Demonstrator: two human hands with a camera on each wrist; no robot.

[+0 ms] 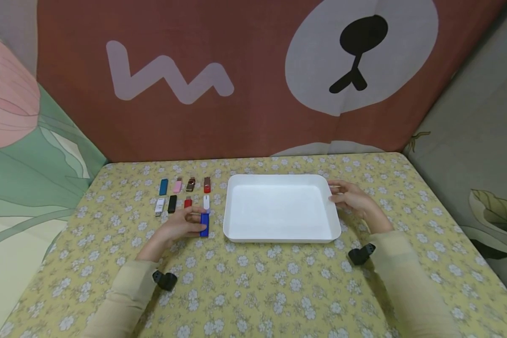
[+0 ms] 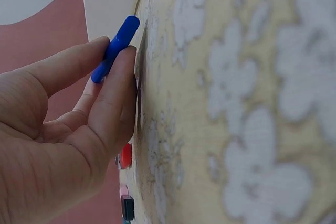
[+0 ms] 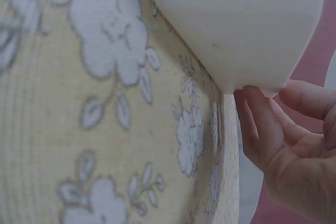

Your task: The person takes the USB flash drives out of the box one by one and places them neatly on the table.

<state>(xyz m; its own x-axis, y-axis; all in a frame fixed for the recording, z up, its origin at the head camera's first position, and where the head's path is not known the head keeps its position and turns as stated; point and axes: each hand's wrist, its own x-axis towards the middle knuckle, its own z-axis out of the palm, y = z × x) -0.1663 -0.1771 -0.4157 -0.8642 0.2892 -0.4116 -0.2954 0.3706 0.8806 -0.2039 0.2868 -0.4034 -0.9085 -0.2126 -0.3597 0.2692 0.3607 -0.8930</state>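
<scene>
Between thumb and fingers, my left hand (image 1: 180, 224) pinches a blue USB flash drive (image 1: 204, 225), a little left of the white tray (image 1: 282, 237). In the left wrist view the drive (image 2: 119, 43) shows edge-on, tilted, close over the tablecloth. My right hand (image 1: 355, 197) holds the tray's right side; in the right wrist view its thumb is at the rim and its fingers (image 3: 265, 121) are against the tray (image 3: 236, 30) lower down. Right beyond the blue drive lies a white flash drive (image 1: 206, 203), and a red one (image 1: 188, 203) is partly hidden by the left hand.
Farther back at left lie more flash drives in two rows: teal (image 1: 163, 187), pink (image 1: 178, 185), brown (image 1: 190, 184), red-brown (image 1: 207, 185), silver-white (image 1: 159, 206) and black (image 1: 172, 204). A flowered yellow tablecloth (image 1: 257, 291) covers the table. A printed cloth (image 1: 253, 126) hangs behind it.
</scene>
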